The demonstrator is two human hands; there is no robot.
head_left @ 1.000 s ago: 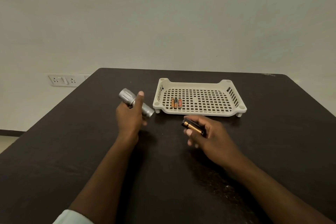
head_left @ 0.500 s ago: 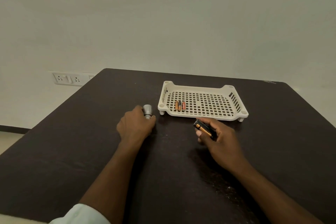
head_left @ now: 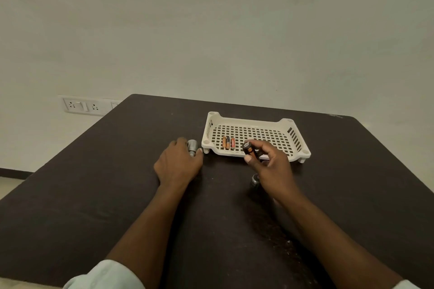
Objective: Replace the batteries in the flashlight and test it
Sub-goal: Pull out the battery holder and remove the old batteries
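Two fingertips of the right hand [head_left: 270, 164] pinched the battery holder [head_left: 249, 149] just before the tray [head_left: 305, 153]. Left hand [head_left: 178, 164] wrapped the flashlight [head_left: 192, 146] on the table [head_left: 94, 195]. Unloading spent cells likely came next.

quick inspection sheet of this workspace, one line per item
surface: dark table, scuffed near the right forearm
job's things: silver flashlight under the left hand; black-and-orange battery holder in the right hand; three small batteries in the white tray; small dark cap on the table
clutter: nothing seen
grippers: left hand closed on the flashlight; right hand pinching the holder
cables: nothing seen
surroundings: plain wall, socket plate
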